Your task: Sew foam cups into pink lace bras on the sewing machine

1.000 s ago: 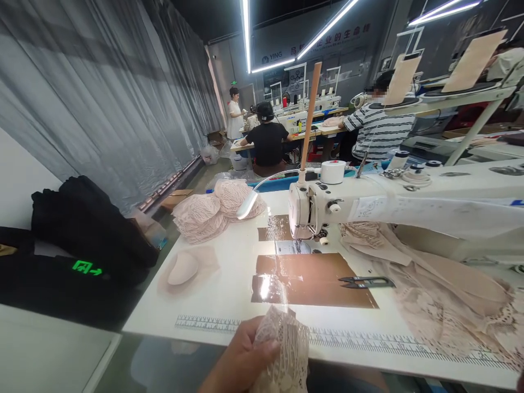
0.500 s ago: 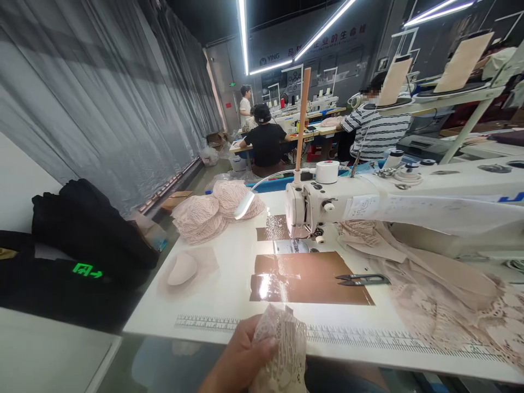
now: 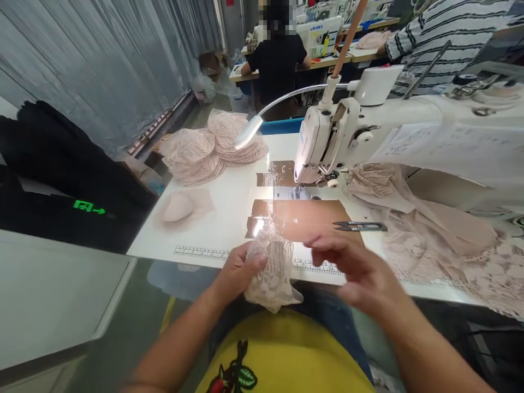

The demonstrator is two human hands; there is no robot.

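My left hand is closed round a small piece of pale lace fabric, held just above the near edge of the white sewing table. My right hand hovers just right of the lace, fingers loosely curled and blurred, with nothing seen in it. Thread snips lie on a brown sheet a little beyond my right hand. The white sewing machine stands behind, its needle over the table's middle.
A pile of lace cups and one foam pad lie at the table's left. Beige lace fabric is heaped on the right. Black cloth lies far left. Other people sit at machines behind.
The view has tilted down and nearer. My left hand has raised the lace toward the table edge, and my right hand has come into view beside it.
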